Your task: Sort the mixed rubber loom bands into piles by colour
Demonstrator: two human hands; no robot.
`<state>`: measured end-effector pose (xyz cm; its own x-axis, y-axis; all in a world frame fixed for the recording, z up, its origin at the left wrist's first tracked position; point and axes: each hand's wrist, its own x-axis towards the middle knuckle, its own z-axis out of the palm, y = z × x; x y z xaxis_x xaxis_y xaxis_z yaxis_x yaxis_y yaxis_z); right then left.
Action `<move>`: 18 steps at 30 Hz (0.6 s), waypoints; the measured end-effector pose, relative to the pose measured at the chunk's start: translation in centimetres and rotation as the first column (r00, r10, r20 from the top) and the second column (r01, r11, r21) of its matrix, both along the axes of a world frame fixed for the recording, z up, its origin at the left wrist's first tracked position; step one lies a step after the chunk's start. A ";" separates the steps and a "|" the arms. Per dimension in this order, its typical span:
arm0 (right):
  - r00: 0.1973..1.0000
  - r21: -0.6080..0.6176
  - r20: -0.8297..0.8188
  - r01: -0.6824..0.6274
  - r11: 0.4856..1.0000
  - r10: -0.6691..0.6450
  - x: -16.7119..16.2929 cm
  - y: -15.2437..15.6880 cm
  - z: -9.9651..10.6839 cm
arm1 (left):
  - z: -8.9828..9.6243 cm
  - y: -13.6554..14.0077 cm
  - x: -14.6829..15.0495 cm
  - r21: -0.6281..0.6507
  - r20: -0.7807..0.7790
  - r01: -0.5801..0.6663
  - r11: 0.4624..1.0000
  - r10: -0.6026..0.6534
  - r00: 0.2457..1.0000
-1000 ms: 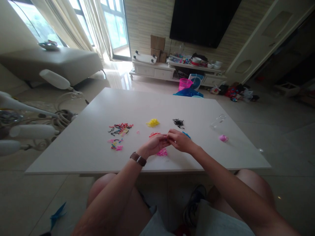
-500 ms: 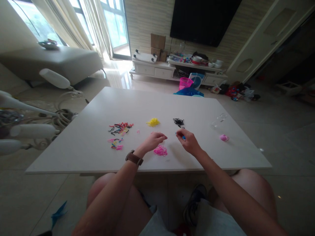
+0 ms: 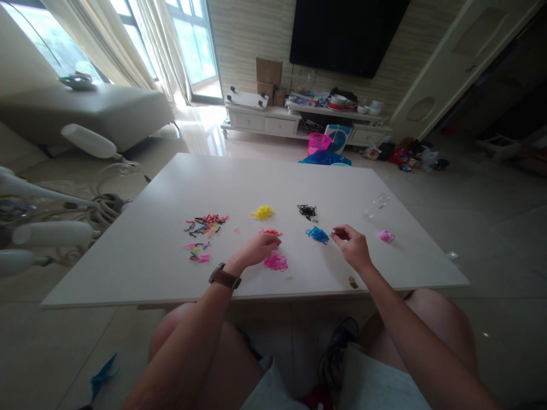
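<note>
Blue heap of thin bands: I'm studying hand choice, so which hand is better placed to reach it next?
Probably the right hand: it is just beside the blue heap, while the left hand is farther off, by the red heap of thin bands.

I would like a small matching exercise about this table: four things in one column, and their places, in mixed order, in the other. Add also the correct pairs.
Things
1. yellow pile
2. blue pile
3. pink pile
4. watch

Places
A. around the wrist of the left hand
B. between the left hand and the near edge of the table
C. beyond the red pile, as the person sees it
D. beside the right hand

Pairs: 1-C, 2-D, 3-B, 4-A
</note>
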<state>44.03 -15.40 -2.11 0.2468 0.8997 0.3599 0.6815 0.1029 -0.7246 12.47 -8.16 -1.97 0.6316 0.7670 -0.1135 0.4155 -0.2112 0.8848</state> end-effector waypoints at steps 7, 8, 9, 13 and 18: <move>0.991 -0.050 0.129 -0.024 0.998 0.030 0.4 1.7 -1.2 | -0.2 -0.2 -0.1 -0.109 0.006 0.092 0.990 -0.092 0.996; 0.987 -0.052 0.153 -0.034 0.998 0.042 0.3 2.1 -1.3 | -0.3 -0.2 -0.1 -0.118 0.016 0.082 0.990 -0.081 0.997; 0.983 -0.057 0.176 -0.047 0.997 0.057 0.2 2.4 -1.5 | -0.4 0.0 -0.1 -0.128 0.030 0.069 0.989 -0.066 0.997; 0.968 -0.099 0.229 -0.080 0.992 0.101 0.4 4.0 -2.0 | -0.1 0.6 -0.4 -0.161 0.083 -0.001 0.987 0.015 0.996; 0.924 -0.145 0.371 -0.036 0.989 0.088 1.0 6.4 -2.1 | 1.7 1.4 -2.4 -0.139 0.136 -0.171 0.975 0.190 0.972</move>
